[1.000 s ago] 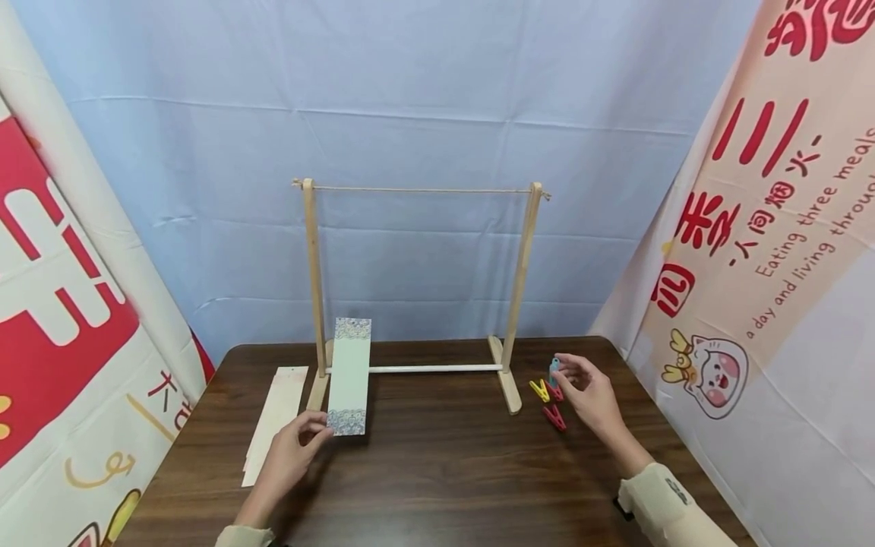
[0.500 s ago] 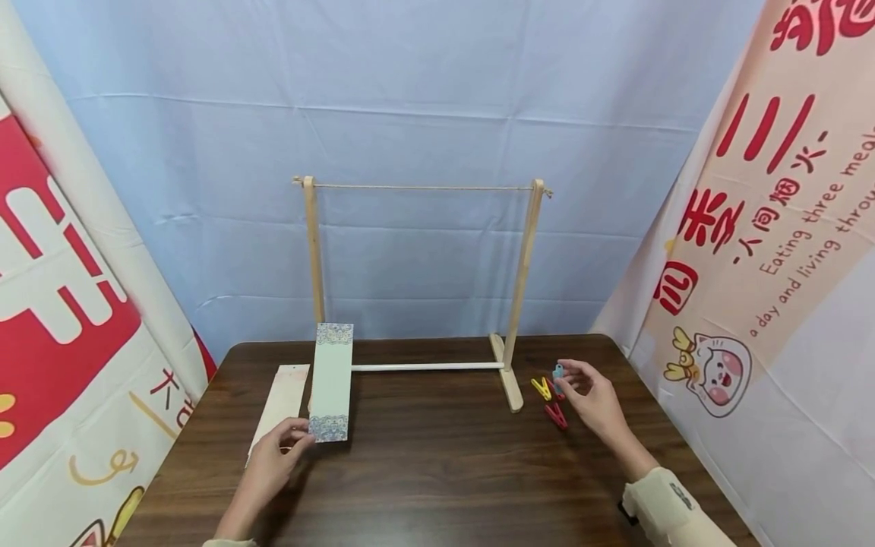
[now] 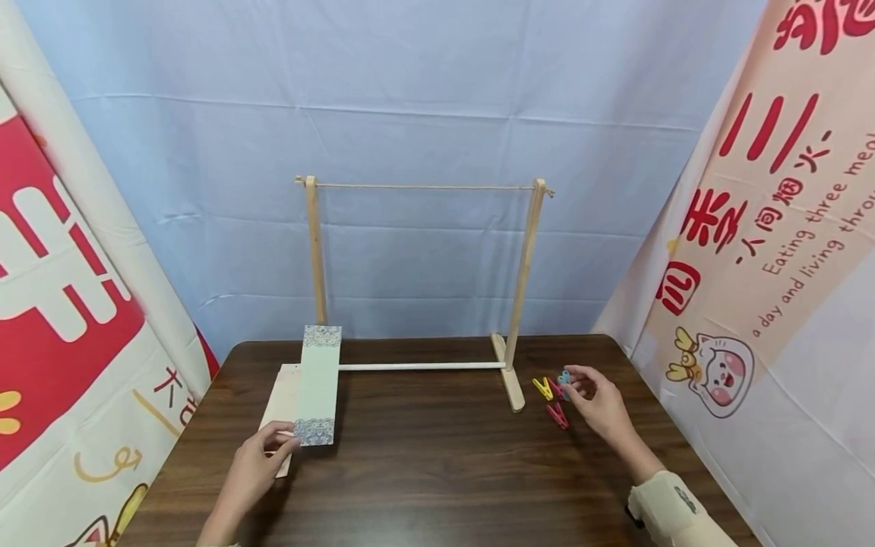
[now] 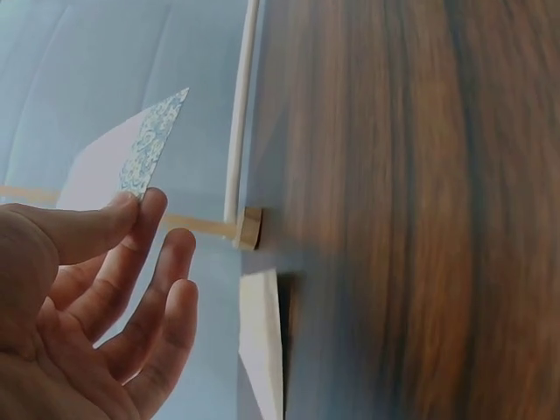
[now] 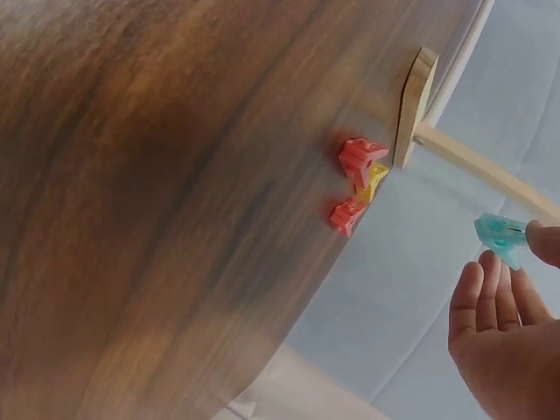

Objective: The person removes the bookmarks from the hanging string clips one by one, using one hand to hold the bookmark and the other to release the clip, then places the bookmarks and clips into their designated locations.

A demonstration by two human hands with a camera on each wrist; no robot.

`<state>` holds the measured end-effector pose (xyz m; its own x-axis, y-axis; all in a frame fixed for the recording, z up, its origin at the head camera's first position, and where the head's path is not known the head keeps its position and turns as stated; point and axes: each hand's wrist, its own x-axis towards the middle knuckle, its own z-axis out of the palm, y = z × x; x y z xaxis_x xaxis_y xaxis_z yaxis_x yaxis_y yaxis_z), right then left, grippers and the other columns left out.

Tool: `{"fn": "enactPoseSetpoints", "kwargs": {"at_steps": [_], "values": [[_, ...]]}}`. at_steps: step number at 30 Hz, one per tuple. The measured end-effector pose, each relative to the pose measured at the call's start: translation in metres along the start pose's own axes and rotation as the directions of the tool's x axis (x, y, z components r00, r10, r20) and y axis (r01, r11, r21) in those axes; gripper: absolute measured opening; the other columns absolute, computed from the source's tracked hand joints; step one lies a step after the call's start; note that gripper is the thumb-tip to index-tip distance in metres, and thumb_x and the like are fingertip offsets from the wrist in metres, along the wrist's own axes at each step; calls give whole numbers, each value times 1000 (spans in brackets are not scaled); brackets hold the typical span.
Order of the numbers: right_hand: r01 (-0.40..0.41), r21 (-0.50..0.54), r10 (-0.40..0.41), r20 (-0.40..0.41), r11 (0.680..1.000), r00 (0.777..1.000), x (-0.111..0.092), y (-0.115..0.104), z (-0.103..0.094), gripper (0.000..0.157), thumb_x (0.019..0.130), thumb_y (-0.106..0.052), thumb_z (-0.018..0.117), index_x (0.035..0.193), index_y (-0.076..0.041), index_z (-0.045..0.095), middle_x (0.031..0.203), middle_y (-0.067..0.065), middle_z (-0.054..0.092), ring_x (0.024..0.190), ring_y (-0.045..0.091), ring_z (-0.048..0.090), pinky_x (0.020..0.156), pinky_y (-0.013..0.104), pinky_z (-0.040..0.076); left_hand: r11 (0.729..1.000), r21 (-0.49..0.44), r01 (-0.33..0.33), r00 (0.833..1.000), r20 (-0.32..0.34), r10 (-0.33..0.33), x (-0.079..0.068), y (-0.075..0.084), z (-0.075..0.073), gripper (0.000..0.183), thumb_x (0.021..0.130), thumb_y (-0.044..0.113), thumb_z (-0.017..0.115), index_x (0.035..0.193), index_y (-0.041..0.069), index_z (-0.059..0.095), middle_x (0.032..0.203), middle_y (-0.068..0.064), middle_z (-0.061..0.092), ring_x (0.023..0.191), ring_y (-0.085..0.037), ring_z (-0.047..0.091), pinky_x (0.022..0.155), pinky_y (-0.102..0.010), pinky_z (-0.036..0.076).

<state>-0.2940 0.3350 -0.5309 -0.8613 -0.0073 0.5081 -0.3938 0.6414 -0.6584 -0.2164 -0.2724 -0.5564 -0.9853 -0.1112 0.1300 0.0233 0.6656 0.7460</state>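
Between thumb and fingertips, my left hand (image 3: 254, 465) pinches a pale green paper strip (image 3: 318, 386) by its lower left corner. Blue floral bands cross the strip's two ends. In the head view it overlaps a cream paper strip (image 3: 276, 403) that lies on the table at the left. My right hand (image 3: 600, 403) holds a light blue clothespin (image 5: 500, 234) between thumb and fingers, raised above the table. Close beside that hand lie a yellow clothespin (image 3: 543, 388) and two red clothespins, one (image 5: 347, 216) nearer and one (image 5: 360, 159) farther along in the right wrist view.
A wooden frame (image 3: 522, 281) stands at the back of the dark wooden table (image 3: 437, 463). Twine (image 3: 424, 187) stretches between its post tops, and a white rod (image 3: 424, 367) joins them low down. A blue cloth hangs behind, with printed banners at both sides.
My left hand has carried the green strip leftward and slightly nearer, from in front of the frame's left foot to over the cream strip. The right hand has shifted slightly right with the blue clothespin.
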Motion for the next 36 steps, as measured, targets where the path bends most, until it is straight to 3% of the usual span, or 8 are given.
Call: {"fn": "enactPoseSetpoints", "kwargs": {"at_steps": [13,23,30,36], "values": [[-56,-103,63,65,993,996,-2,3,-5,30,95,0,80,122,8,71,97,13,72,84,8,64,69,17,53,998,52,-31,998,-61,34,-5,-15,-21,24,100,15,79,121,4,74,96,-4,82,87,-20,76,75,-32,55],[-98,-173,119,117,980,986,-6,11,-5,31,98,-6,80,125,7,71,98,11,72,85,17,65,70,23,53,998,54,39,999,-31,-37,-10,-22,-33,28,103,17,75,128,4,72,104,-8,82,93,-23,77,76,-31,55],[-92,-211,122,134,973,983,-6,13,-5,31,97,-6,80,123,9,71,95,11,72,82,16,64,70,27,53,996,69,52,998,-36,-50,-12,-31,-39,28,104,20,75,125,3,72,104,-8,82,93,-21,76,77,-29,56],[-153,-238,197,175,959,965,-4,15,-3,31,98,-7,78,123,10,70,96,12,71,84,19,64,70,30,52,993,88,79,997,-20,-77,-14,-34,-43,31,105,22,73,127,0,71,106,-11,81,96,-28,76,87,-45,57]]}}
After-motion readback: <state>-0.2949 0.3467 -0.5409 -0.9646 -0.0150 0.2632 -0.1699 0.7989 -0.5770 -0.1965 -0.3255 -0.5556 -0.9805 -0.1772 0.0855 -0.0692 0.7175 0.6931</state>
